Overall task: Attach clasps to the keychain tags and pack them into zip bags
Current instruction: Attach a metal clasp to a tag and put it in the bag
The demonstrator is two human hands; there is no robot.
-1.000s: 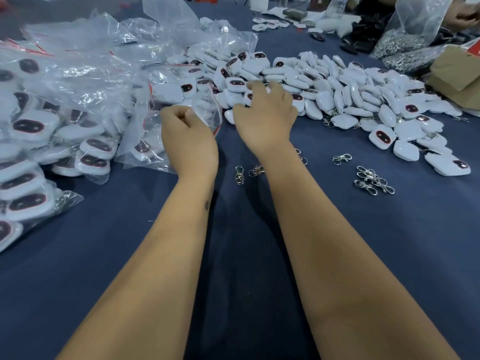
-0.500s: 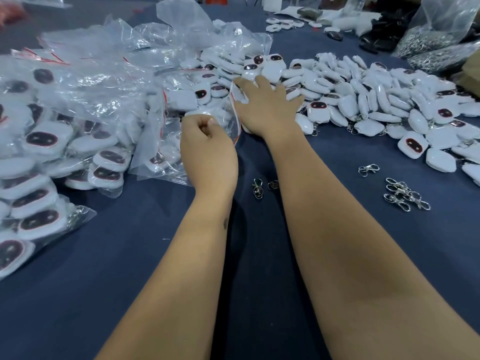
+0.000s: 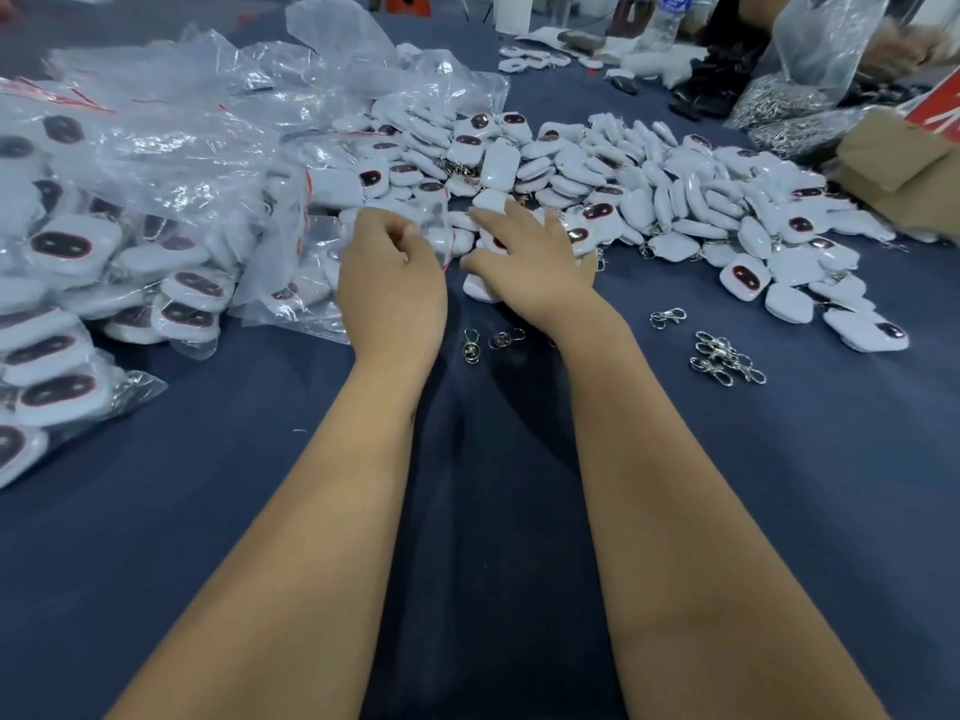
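1. fingers of the right hand point(image 3: 524, 267) lie spread and fairly straight over the near edge of the loose heap of white keychain tags point(image 3: 670, 200), touching the tags under them; whether any tag is actually pinched beneath the palm i cannot tell.
2. fingers of the left hand point(image 3: 392, 283) are curled, and they seem to pinch the mouth of a clear zip bag point(image 3: 395, 220) that lies just beside the heap; the plastic is hard to read there, so that grip is a judgement.
3. step in hand, as i read it: packing. one hand keeps the bag's mouth up while the other gathers tags from the heap toward it.
4. next move calls for the right hand to close on a tag or a few, lift them free of the tangle, and feed them into the opening without the film folding shut.
5. around them: filled bags point(image 3: 78, 283) piled at the left, loose metal clasps point(image 3: 727, 358) on the dark blue cloth point(image 3: 156, 511) to the right, and two more clasps point(image 3: 493, 343) lying between the wrists.
6. in the way: tags in the heap overlap and some show rings that could snag neighbours; crumpled empty plastic point(image 3: 234, 96) crowds the bag's far side.
7. far right, another person's hand point(image 3: 898, 49) holds a bag; well apart from this work.
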